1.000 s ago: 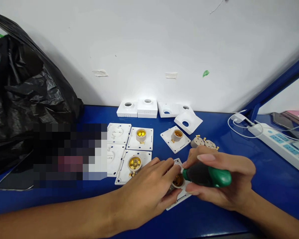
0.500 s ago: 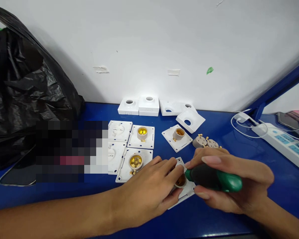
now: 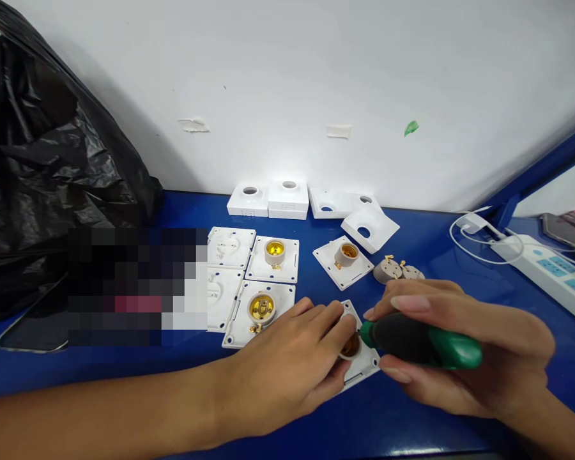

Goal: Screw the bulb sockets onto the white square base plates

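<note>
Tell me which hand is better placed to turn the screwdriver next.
Right. The right hand grips the green-and-black screwdriver, its tip at the lamp socket; the left hand clasps that socket on its white plate, likely steadying it.

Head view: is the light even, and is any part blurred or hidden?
In the head view the light is soft, with a brighter patch on the white wall above the white square covers; a pixelated block hides part of the blue table; the left hand on the white square lamp-holder plate, the right hand and the green-and-black screwdriver handle look sharp.
</note>
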A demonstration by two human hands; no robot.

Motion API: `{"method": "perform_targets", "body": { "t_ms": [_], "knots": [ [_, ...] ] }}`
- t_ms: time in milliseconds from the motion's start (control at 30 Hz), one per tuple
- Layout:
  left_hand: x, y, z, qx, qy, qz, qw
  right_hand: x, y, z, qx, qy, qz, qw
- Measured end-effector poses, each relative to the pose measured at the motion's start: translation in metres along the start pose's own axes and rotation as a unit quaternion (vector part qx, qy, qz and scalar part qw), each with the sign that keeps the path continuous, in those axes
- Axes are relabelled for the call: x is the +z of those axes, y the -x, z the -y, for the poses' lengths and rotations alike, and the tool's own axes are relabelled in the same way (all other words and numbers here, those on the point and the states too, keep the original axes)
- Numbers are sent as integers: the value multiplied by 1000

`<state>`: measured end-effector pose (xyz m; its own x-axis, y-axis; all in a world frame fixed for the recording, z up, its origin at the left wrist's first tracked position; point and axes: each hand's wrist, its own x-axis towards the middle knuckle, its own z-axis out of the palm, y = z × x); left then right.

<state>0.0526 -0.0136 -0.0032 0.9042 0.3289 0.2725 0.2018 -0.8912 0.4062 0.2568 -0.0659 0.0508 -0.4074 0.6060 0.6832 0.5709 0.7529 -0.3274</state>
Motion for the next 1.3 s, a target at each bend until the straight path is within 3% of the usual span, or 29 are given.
{"method": "perform_targets", "body": {
  "t_ms": [333,633,800,1300],
  "knots": [
    [-1,0,-1,-9,-14,10,1000,-2,-3,1,4,-13,21,1000],
    [-5,-2,-2,-8,-33,22,999,-9,-3,-2,-27,21,90,995],
    [-6,-2,-1,-9,-17,40,999,-17,-1,5,-10,58,121,991],
    [-1,-2,3,7,-3,40,999,-19,2,9,33,41,122,991]
  ]
}}
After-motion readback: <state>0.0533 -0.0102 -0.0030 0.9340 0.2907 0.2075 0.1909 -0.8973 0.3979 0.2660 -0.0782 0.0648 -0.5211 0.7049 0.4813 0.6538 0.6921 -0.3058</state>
